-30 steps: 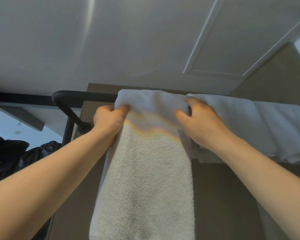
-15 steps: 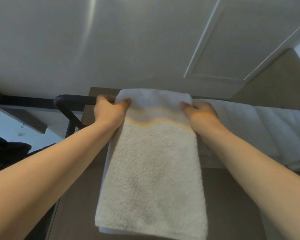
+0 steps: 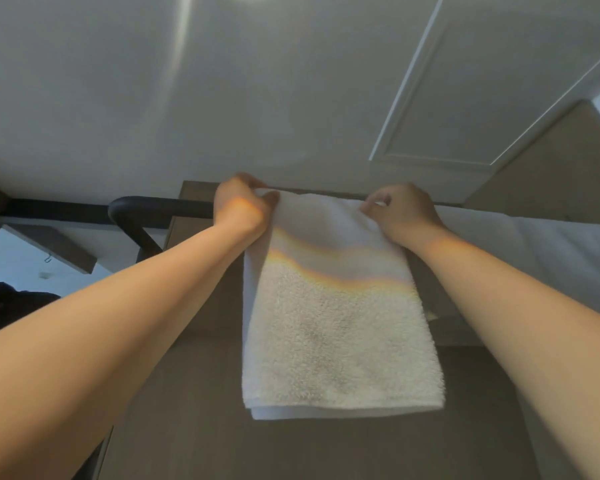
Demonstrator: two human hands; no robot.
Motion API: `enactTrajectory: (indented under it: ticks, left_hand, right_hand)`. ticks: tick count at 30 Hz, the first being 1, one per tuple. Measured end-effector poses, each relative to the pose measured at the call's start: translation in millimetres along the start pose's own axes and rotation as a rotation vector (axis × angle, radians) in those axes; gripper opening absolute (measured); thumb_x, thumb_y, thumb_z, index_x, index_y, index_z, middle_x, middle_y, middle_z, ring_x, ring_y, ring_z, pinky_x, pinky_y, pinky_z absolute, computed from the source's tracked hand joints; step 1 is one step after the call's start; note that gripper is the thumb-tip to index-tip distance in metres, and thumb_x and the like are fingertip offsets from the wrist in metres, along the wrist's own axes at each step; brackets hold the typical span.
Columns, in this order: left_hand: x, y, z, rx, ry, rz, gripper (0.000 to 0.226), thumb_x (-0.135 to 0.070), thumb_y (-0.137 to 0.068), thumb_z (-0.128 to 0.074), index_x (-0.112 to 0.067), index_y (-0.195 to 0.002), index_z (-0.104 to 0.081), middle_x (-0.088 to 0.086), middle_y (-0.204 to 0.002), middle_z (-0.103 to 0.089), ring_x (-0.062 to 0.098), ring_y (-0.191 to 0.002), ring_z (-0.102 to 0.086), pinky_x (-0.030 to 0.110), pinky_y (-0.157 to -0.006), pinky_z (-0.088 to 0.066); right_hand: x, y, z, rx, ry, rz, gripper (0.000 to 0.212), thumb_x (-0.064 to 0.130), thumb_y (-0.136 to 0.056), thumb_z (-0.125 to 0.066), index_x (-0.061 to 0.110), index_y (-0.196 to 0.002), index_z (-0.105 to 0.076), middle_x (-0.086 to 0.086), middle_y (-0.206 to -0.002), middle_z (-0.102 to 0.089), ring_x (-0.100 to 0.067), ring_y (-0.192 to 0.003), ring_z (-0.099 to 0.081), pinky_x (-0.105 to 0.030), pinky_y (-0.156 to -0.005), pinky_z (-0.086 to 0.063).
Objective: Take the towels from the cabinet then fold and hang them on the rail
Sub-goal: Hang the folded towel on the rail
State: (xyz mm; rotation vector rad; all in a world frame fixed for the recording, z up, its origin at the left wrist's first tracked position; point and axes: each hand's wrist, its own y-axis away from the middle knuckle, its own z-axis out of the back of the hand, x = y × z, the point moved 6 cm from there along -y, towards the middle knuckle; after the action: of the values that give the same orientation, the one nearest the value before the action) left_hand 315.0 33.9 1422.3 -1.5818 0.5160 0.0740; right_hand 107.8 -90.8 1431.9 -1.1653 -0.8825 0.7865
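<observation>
As the left hand [image 3: 241,206] and right hand [image 3: 400,214] each pinched a top corner, the folded towel [image 3: 336,323] hung over the rail [image 3: 160,207] between them; levelling both corners evenly seemed wise.

The towel [image 3: 340,334] is cream-white terry, crossed by a wavy orange-rainbow band of light. The rail [image 3: 160,206] at 9 o'clock is black; a second towel [image 3: 534,251] at 3 o'clock is white.

The towel [image 3: 340,334] is white terry cloth, rough-piled and matt. The rail [image 3: 160,206] is a smooth dark tube, seemingly metal, with a dull sheen. The panel [image 3: 194,427] behind looks like matt brown wood; the wall [image 3: 153,98] is smooth, faintly glossy.
</observation>
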Motion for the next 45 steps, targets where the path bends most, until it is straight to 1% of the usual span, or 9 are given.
enactTrajectory:
  ticks: [5, 9, 13, 16, 21, 25, 29, 36, 45]
  left_hand:
    - [-1.0, -6.8, -2.8, 0.027, -0.166, -0.030, 0.035, -0.035, -0.097, -0.054, -0.013, -0.122, -0.062, 0.012, -0.120, -0.064, 0.031, -0.112, -0.058, 0.030, -0.083, -0.043]
    - [-1.0, -6.3, -4.8, -0.013, -0.231, -0.076, 0.031, -0.033, -0.099, -0.050, -0.015, -0.121, -0.062, 0.012, -0.122, -0.062, 0.031, -0.111, -0.058, 0.035, -0.089, -0.045]
    - [-2.1, -7.1, -6.8, 0.001, -0.290, -0.086, 0.031, -0.029, -0.099, -0.047, -0.010, -0.118, -0.063, 0.018, -0.130, -0.052, 0.037, -0.108, -0.057, 0.034, -0.087, -0.043]
    - [-4.6, -2.1, -5.9, 0.022, -0.304, -0.109, 0.033, -0.030, -0.100, -0.048, -0.009, -0.123, -0.059, 0.019, -0.133, -0.048, 0.036, -0.110, -0.056, 0.033, -0.089, -0.043]
    - [2.4, 29.8, 2.7, -0.017, -0.036, -0.140, 0.056, -0.036, -0.092, -0.063, -0.011, -0.135, -0.038, 0.011, -0.138, -0.035, 0.019, -0.102, -0.049, 0.023, -0.083, -0.035]
    - [28.2, 40.1, 5.7, -0.013, 0.193, 0.120, 0.049, -0.040, -0.085, -0.071, -0.010, -0.116, -0.048, 0.002, -0.107, -0.058, 0.014, -0.084, -0.055, 0.022, -0.071, -0.045]
    - [35.1, 39.2, -3.4, 0.097, 0.404, 0.319, 0.040, -0.034, -0.082, -0.076, -0.004, -0.104, -0.063, 0.013, -0.102, -0.070, 0.030, -0.089, -0.069, 0.043, -0.085, -0.057]
    - [36.2, 37.9, -4.5, 0.057, 0.373, 0.324, 0.047, -0.035, -0.084, -0.074, -0.005, -0.116, -0.057, 0.010, -0.111, -0.064, 0.029, -0.098, -0.063, 0.039, -0.089, -0.053]
    - [29.5, 36.2, 1.8, -0.054, 0.369, 0.122, 0.042, -0.030, -0.086, -0.073, -0.018, -0.114, -0.044, 0.002, -0.105, -0.055, 0.021, -0.092, -0.056, 0.030, -0.077, -0.044]
  right_hand:
    - [8.1, -8.7, 3.4, 0.099, 0.167, 0.018, 0.040, 0.046, -0.095, -0.056, 0.010, -0.082, -0.069, -0.014, -0.089, -0.065, -0.032, -0.097, -0.063, -0.030, -0.071, -0.040]
    - [26.4, -5.5, -3.3, 0.007, 0.507, 0.103, 0.070, 0.067, -0.093, -0.035, 0.009, -0.116, -0.067, -0.016, -0.127, -0.057, -0.033, -0.122, -0.048, -0.039, -0.091, -0.039]
    - [29.6, -1.5, -21.6, 0.171, 0.457, 0.189, 0.066, 0.071, -0.093, -0.022, 0.021, -0.103, -0.065, -0.012, -0.132, -0.056, -0.029, -0.127, -0.044, -0.046, -0.104, -0.028]
    - [23.7, -2.4, -32.8, 0.254, 0.416, 0.184, 0.069, 0.072, -0.093, -0.023, 0.021, -0.127, -0.056, -0.006, -0.143, -0.050, -0.026, -0.133, -0.043, -0.046, -0.107, -0.028]
    - [27.9, -12.3, -36.4, 0.218, 0.419, 0.197, 0.060, 0.067, -0.096, -0.022, 0.021, -0.102, -0.060, -0.011, -0.132, -0.058, -0.027, -0.125, -0.050, -0.038, -0.089, -0.035]
    - [26.3, -13.0, -37.7, 0.186, 0.442, 0.200, 0.056, 0.064, -0.098, -0.017, 0.022, -0.077, -0.048, -0.011, -0.122, -0.062, -0.028, -0.118, -0.054, -0.041, -0.092, -0.034]
    - [29.5, -6.7, -36.6, 0.181, 0.441, 0.158, 0.056, 0.059, -0.100, -0.019, 0.019, -0.100, -0.058, -0.015, -0.131, -0.056, -0.031, -0.124, -0.050, -0.049, -0.107, -0.031]
    - [10.8, 50.6, -4.7, -0.232, 0.126, 0.087, 0.037, 0.038, -0.096, -0.047, 0.013, -0.124, -0.048, -0.011, -0.128, -0.046, -0.032, -0.116, -0.047, -0.036, -0.085, -0.039]
    - [-12.4, 57.0, -24.2, 0.123, -0.538, -0.266, 0.034, 0.040, -0.096, -0.055, 0.009, -0.102, -0.067, -0.011, -0.102, -0.071, -0.025, -0.091, -0.066, -0.033, -0.076, -0.049]
